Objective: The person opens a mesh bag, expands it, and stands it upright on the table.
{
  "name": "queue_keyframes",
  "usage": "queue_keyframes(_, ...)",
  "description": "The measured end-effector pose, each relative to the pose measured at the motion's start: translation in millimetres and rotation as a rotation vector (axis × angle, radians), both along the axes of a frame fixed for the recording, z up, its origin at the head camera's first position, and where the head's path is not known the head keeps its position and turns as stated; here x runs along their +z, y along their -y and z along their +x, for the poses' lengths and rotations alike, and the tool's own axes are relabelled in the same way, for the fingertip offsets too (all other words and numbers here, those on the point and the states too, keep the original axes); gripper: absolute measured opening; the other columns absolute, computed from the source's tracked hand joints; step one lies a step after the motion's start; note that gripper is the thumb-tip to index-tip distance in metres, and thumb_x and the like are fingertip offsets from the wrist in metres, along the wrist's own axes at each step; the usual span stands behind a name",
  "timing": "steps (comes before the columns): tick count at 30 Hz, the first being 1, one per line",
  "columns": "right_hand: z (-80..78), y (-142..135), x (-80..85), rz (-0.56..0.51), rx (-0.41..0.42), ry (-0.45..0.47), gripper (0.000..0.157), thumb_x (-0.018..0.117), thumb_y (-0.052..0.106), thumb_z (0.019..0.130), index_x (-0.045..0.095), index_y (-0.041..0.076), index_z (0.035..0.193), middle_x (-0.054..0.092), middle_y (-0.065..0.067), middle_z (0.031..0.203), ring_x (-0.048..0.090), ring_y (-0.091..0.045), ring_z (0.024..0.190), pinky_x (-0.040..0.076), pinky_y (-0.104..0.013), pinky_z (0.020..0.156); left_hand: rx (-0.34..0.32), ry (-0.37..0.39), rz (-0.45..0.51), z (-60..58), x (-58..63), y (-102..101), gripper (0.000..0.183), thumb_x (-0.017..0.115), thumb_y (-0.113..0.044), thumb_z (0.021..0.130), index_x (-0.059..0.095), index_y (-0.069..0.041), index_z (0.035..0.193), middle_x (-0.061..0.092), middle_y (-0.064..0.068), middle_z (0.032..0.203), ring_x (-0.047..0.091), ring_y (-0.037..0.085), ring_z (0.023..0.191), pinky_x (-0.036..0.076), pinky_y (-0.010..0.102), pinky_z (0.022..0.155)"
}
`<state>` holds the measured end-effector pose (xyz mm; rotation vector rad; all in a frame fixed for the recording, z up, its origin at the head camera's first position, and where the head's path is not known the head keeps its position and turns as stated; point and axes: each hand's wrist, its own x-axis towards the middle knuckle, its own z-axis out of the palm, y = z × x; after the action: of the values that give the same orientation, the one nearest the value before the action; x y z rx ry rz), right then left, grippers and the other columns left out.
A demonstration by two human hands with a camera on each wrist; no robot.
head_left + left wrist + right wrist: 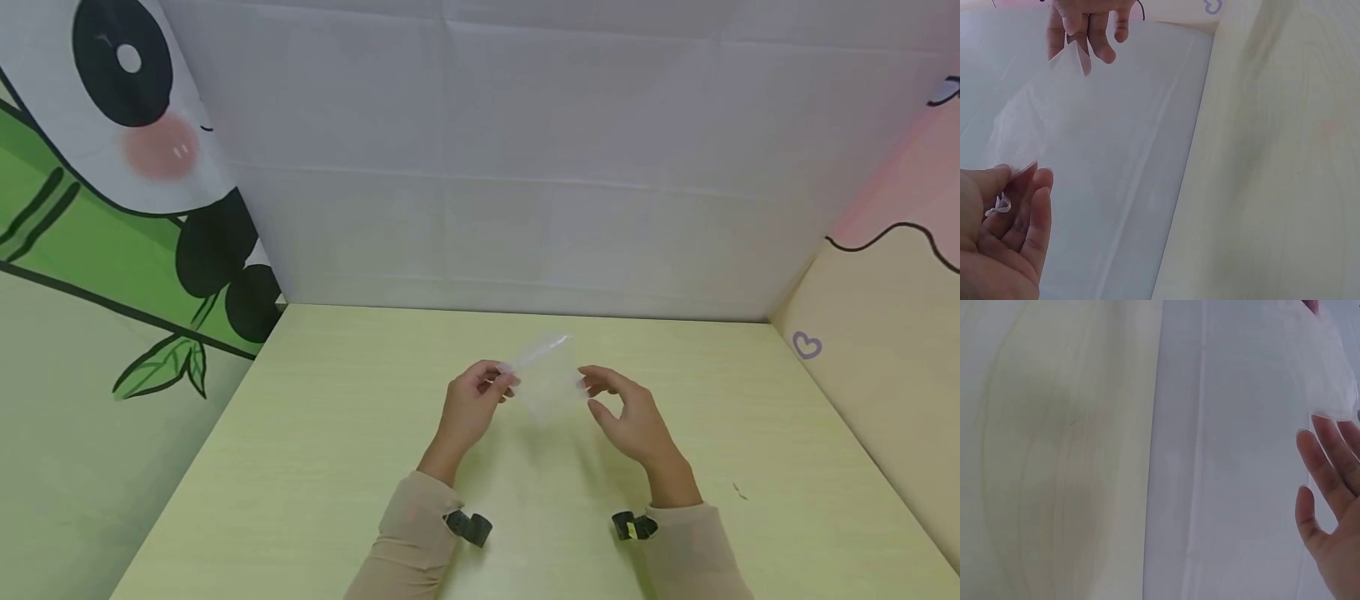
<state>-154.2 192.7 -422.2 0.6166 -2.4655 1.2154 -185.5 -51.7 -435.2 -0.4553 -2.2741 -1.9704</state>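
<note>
A small, sheer white mesh bag is held up above the table, its far edge catching the light. My left hand pinches its left edge between thumb and fingers. In the left wrist view a thin white cord loops out beside the left hand. On the other side, my right hand has its fingertips at the bag's right edge, thumb held apart. The right wrist view shows the right hand with fairly straight fingers meeting the bag.
Underneath is a pale wood-grain table, with a small thin brown mark at the right. A white sheet stands behind its far edge. Printed cartoon panels border the left and right sides.
</note>
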Motion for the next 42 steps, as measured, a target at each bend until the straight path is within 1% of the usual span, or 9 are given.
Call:
queue_keyframes(3, -0.1, -0.1, 0.4, 0.006, 0.003, -0.01, 0.039, 0.061, -0.008, 0.087, 0.059, -0.001, 0.125, 0.067, -0.009, 0.105, 0.061, -0.026, 0.096, 0.041, -0.052, 0.089, -0.002, 0.01, -0.034, 0.9, -0.1, 0.7, 0.011, 0.063, -0.017, 0.097, 0.068, -0.008, 0.101, 0.067, 0.003, 0.089, 0.066, 0.026, 0.083, 0.054, 0.036, 0.073)
queue_keyframes(7, -0.1, 0.8, 1.8, 0.003, -0.041, 0.006, 0.032, 0.065, 0.002, 0.091, 0.061, 0.001, 0.123, 0.068, -0.009, 0.105, 0.06, -0.026, 0.097, 0.042, -0.051, 0.088, -0.035, 0.011, -0.119, 2.5, -1.0, 1.7, 0.013, 0.064, -0.022, 0.097, 0.068, -0.011, 0.102, 0.068, 0.005, 0.092, 0.065, 0.029, 0.087, 0.053, 0.035, 0.072)
queue_keyframes(10, -0.4, 1.8, 2.6, -0.016, -0.076, 0.049, 0.033, 0.069, 0.008, 0.091, 0.061, 0.002, 0.122, 0.068, -0.008, 0.105, 0.059, -0.026, 0.098, 0.041, -0.051, 0.087, -0.061, -0.006, -0.183, 2.6, -3.1, 1.8, 0.013, 0.063, -0.023, 0.098, 0.068, -0.013, 0.104, 0.069, 0.005, 0.097, 0.065, 0.021, 0.088, 0.052, 0.032, 0.073)
queue_keyframes(13, -1.7, 2.7, 1.7, -0.023, -0.101, 0.093, 0.037, 0.072, 0.011, 0.09, 0.058, 0.005, 0.123, 0.068, -0.006, 0.104, 0.059, -0.025, 0.097, 0.042, -0.05, 0.087, -0.073, -0.025, -0.246, 2.5, -5.7, 1.8, 0.012, 0.062, -0.022, 0.098, 0.068, -0.014, 0.106, 0.069, 0.0, 0.098, 0.063, 0.013, 0.086, 0.052, 0.031, 0.073)
queue_keyframes(18, -3.4, 3.9, -0.8, 0.018, -0.122, 0.14, 0.044, 0.073, 0.015, 0.09, 0.055, 0.01, 0.13, 0.066, 0.002, 0.095, 0.061, -0.021, 0.092, 0.045, -0.046, 0.081, -0.08, -0.051, -0.327, 2.8, -7.9, 2.2, 0.014, 0.063, -0.02, 0.098, 0.069, -0.014, 0.108, 0.067, -0.007, 0.097, 0.062, 0.011, 0.085, 0.051, 0.032, 0.074)
queue_keyframes(23, -3.9, 3.4, -5.4, 0.074, -0.115, 0.152, 0.024, 0.071, 0.016, 0.092, 0.068, 0.009, 0.114, 0.065, 0.004, 0.091, 0.06, -0.019, 0.089, 0.047, -0.046, 0.077, -0.088, -0.083, -0.363, 2.1, -9.7, 1.8, 0.015, 0.063, -0.019, 0.097, 0.069, -0.012, 0.109, 0.067, -0.004, 0.1, 0.062, 0.012, 0.09, 0.051, 0.033, 0.078)
queue_keyframes(28, -6.0, 3.4, -10.2, 0.118, -0.093, 0.134, 0.011, 0.071, 0.014, 0.091, 0.071, 0.009, 0.101, 0.065, 0.004, 0.091, 0.06, -0.018, 0.087, 0.048, -0.046, 0.075, -0.082, -0.088, -0.386, 1.8, -13.0, 0.9, 0.015, 0.063, -0.017, 0.097, 0.069, -0.01, 0.11, 0.067, -0.002, 0.102, 0.062, 0.014, 0.094, 0.051, 0.034, 0.08)
queue_keyframes(33, -9.9, 5.1, -15.3, 0.156, -0.085, 0.151, 0.007, 0.072, 0.016, 0.091, 0.071, 0.011, 0.096, 0.061, 0.002, 0.098, 0.058, -0.02, 0.09, 0.048, -0.044, 0.075, -0.075, -0.079, -0.412, 1.2, -18.9, 1.3, 0.017, 0.064, -0.016, 0.097, 0.069, -0.008, 0.111, 0.067, 0.001, 0.105, 0.062, 0.016, 0.096, 0.051, 0.034, 0.082)
queue_keyframes(42, -11.8, 6.2, -18.4, 0.16, -0.064, 0.179, 0.012, 0.074, 0.014, 0.089, 0.067, 0.011, 0.098, 0.059, -0.004, 0.112, 0.057, -0.025, 0.101, 0.047, -0.05, 0.087, -0.079, -0.032, -0.438, 0.1, -23.0, 2.0, 0.026, 0.067, -0.016, 0.095, 0.066, -0.006, 0.119, 0.065, 0.004, 0.114, 0.06, 0.019, 0.104, 0.048, 0.037, 0.088)
